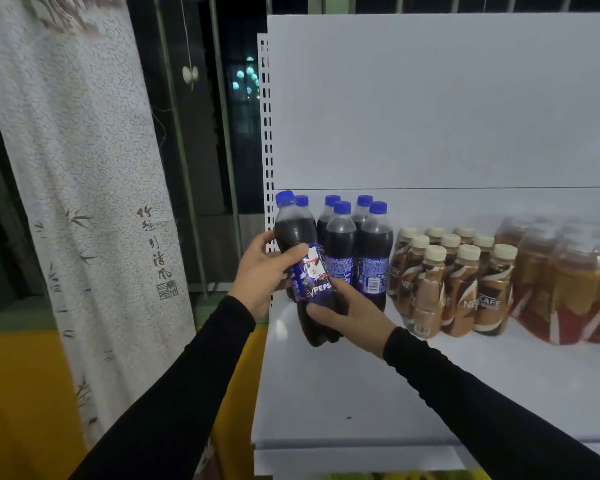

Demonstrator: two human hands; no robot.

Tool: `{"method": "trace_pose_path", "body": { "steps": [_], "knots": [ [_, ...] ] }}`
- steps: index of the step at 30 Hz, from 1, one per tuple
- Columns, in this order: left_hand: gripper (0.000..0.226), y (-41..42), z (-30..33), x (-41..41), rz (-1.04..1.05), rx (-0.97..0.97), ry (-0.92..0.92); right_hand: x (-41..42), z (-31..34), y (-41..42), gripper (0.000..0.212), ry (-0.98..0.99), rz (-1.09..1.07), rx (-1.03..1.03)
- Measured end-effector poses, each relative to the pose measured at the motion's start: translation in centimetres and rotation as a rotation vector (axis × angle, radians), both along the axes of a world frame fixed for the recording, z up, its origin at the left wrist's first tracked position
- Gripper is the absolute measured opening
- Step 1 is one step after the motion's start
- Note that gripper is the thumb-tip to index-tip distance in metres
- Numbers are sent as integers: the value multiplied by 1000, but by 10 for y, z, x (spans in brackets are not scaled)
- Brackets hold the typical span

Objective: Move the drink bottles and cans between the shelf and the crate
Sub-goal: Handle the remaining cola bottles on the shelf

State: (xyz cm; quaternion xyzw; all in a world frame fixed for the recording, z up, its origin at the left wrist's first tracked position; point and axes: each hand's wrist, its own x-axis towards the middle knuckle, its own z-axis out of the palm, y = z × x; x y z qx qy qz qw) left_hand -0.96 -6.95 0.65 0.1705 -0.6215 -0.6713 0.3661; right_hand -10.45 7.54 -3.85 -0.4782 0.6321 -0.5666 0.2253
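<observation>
I hold cola [302, 271] tilted, cap up-left | left hand [264, 275] grips middle | right hand [347, 313] grips base | over shelf [361, 393] edge

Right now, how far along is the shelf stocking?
Done: cola bottles, coffee bottles and wrapped tea bottles stand along the back of the shelf. In hand: the left hand and right hand grip one tilted Pepsi bottle at the shelf's left end. Left: unclear; the crate is out of view.

patterned curtain [84, 168]; dark window [219, 98]
</observation>
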Motion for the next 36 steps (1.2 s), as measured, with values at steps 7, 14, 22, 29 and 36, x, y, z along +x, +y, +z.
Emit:
{"method": "trace_pose_path", "body": {
  "steps": [7, 14, 22, 29, 36],
  "knots": [
    [56, -5, -2, 4, 42, -30, 0, 1, -8, -1, 48, -96, -69, -20],
    [59, -9, -9, 8, -112, 98, 0, 1, -12, 0, 46, -572, 156, -72],
    [63, -7, -15, 2, 12, 66, 18, -2, -15, 1, 60, -89, 25, 69],
    [60, -9, -13, 1, -26, -2, -6, -9, -28, -2, 58, -230, -17, -21],
    [57, -13, -12, 1, -37, 71, 2, -14, -29, -2, 53, -579, 142, -30]
  ]
}}
